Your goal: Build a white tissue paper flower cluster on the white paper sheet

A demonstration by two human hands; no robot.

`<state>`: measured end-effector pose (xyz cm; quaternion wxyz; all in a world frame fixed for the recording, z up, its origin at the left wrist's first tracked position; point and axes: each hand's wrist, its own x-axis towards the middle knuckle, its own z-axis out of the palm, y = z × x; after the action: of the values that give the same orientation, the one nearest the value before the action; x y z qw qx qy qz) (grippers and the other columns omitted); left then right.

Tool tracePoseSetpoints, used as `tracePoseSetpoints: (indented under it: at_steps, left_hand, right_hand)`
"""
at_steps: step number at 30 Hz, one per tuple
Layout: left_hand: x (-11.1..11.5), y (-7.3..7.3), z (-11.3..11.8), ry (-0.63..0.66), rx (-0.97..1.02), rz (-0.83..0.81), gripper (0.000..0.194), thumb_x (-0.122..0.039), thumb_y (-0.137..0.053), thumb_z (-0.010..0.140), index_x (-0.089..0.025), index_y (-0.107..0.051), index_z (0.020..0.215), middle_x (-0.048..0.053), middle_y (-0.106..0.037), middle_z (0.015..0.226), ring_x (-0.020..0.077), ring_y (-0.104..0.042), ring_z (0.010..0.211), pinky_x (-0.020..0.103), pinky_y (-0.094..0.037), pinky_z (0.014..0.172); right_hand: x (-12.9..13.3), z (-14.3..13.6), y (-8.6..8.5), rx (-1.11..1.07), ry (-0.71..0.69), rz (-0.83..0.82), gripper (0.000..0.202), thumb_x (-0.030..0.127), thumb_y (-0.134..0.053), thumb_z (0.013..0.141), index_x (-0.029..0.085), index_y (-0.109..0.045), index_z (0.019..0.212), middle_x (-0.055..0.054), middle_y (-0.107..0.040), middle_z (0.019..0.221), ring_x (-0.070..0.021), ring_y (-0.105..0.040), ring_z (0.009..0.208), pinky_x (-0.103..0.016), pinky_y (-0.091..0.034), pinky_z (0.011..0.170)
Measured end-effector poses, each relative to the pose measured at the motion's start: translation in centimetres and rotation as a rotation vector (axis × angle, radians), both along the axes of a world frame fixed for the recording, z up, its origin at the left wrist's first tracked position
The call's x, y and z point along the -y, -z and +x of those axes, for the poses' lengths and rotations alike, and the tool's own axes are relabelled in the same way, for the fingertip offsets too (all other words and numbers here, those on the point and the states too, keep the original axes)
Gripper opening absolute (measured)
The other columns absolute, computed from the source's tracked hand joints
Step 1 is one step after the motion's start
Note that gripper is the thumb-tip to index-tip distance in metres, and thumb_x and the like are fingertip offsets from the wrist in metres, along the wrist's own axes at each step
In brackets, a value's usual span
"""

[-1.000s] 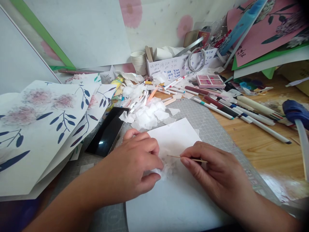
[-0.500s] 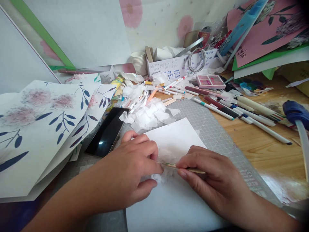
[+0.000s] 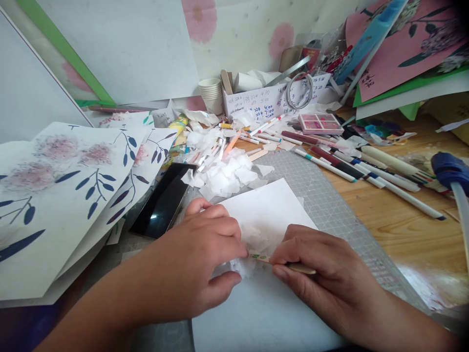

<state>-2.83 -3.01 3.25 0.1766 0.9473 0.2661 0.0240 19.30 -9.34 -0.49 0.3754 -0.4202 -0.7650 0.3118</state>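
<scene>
Two bare hands are engaged over one white sheet (image 3: 252, 313), which lies on a grey gridded cutting mat (image 3: 340, 239). Right hand (image 3: 322, 278): thumb and forefinger pinch a flat wooden stick (image 3: 261, 257), the remaining fingers curled in behind. One end of the stick projects left from the pinch and bears green markings; the other protrudes to the right beneath the curled fingers. The marked end reaches the left forefinger's tip; whether the two touch cannot be told.

Left hand (image 3: 205, 249): fingers bent and lowered toward the sheet, thumb standing apart from the forefinger with a visible gap. White tissue pieces (image 3: 256, 237) lie on the sheet just beyond the stick, and more shows blurred below the forefinger. Whether the left fingertips press on any piece is hidden.

Pose: the left forearm enters from the lower left, back of the hand uppermost; the right forearm enters from the lower right, knuckles outward. Beyond the left hand lie a dark phone (image 3: 163, 200) and a tissue heap (image 3: 227, 173). Several markers (image 3: 410, 198) lie farther right.
</scene>
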Motion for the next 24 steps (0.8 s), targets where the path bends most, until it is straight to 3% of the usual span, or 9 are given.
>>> tracePoseSetpoints:
  at_steps: [3,9,14,16,18,19,21,24]
  left_hand:
    - [0.0,0.0,0.1,-0.006,-0.017,-0.118,0.009,-0.021,-0.059,0.080,-0.025,-0.067,0.080,-0.002,-0.059,0.080,0.0182,-0.049,0.081,0.040,-0.027,0.089]
    - [0.0,-0.4,0.0,-0.008,-0.033,-0.136,0.011,-0.021,-0.060,0.079,-0.026,-0.069,0.080,-0.001,-0.061,0.082,0.0180,-0.050,0.082,0.038,-0.029,0.090]
    - [-1.4,-0.9,-0.6,-0.026,0.091,-0.163,0.013,-0.020,-0.060,0.080,-0.027,-0.069,0.087,-0.002,-0.065,0.088,0.0154,-0.057,0.084,0.035,-0.034,0.091]
    - [-2.7,-0.9,-0.4,-0.114,0.135,-0.112,0.014,-0.020,-0.055,0.085,-0.023,-0.068,0.086,-0.001,-0.067,0.086,0.0147,-0.059,0.082,0.031,-0.040,0.084]
    - [-4.0,-0.5,0.4,-0.286,0.126,0.032,0.017,-0.017,-0.051,0.087,-0.020,-0.067,0.082,0.000,-0.068,0.084,0.0152,-0.060,0.080,0.029,-0.043,0.075]
    - [-4.6,-0.3,1.1,-0.336,0.088,0.097,0.017,-0.016,-0.051,0.086,-0.020,-0.067,0.083,0.001,-0.068,0.087,0.0166,-0.060,0.084,0.031,-0.043,0.078]
    - [-5.4,0.2,2.6,-0.359,0.022,0.218,0.017,-0.015,-0.056,0.082,-0.023,-0.069,0.091,0.001,-0.068,0.094,0.0208,-0.060,0.092,0.038,-0.040,0.086]
    - [-6.0,1.0,4.9,-0.294,-0.072,0.281,0.023,-0.026,-0.064,0.078,-0.025,-0.067,0.101,0.003,-0.066,0.103,0.0252,-0.057,0.100,0.045,-0.036,0.089]
  right_hand:
    - [0.0,0.1,-0.2,-0.033,-0.003,-0.001,0.013,0.011,-0.056,0.087,0.020,-0.064,0.084,0.000,-0.061,0.066,-0.0112,-0.058,0.061,-0.021,-0.044,0.056]
    - [-0.2,0.0,-0.2,-0.081,0.121,0.041,0.014,0.010,-0.056,0.086,0.018,-0.064,0.079,0.001,-0.060,0.063,-0.0091,-0.057,0.058,-0.018,-0.043,0.054]
    - [-0.3,-0.3,0.4,-0.061,0.051,0.046,0.013,0.010,-0.057,0.086,0.019,-0.063,0.079,0.001,-0.061,0.064,-0.0096,-0.058,0.061,-0.018,-0.043,0.056]
    - [-0.3,-0.4,0.6,-0.068,0.037,0.048,0.013,0.010,-0.056,0.085,0.018,-0.063,0.078,0.000,-0.061,0.064,-0.0104,-0.059,0.062,-0.019,-0.044,0.057]
    - [-0.2,-0.4,0.7,-0.079,0.031,0.072,0.013,0.010,-0.055,0.085,0.018,-0.063,0.078,-0.001,-0.062,0.065,-0.0115,-0.059,0.063,-0.020,-0.044,0.058]
    - [-0.2,-0.4,0.7,-0.085,0.031,0.087,0.013,0.010,-0.054,0.084,0.017,-0.063,0.078,-0.001,-0.062,0.065,-0.0120,-0.058,0.063,-0.021,-0.044,0.057]
    - [-0.1,-0.4,0.8,-0.088,0.031,0.106,0.014,0.009,-0.053,0.083,0.017,-0.063,0.078,-0.001,-0.062,0.064,-0.0125,-0.058,0.062,-0.022,-0.043,0.057]
    - [0.0,-0.4,0.7,-0.086,0.038,0.117,0.014,0.008,-0.053,0.082,0.017,-0.062,0.077,-0.002,-0.062,0.064,-0.0127,-0.057,0.062,-0.022,-0.043,0.057]
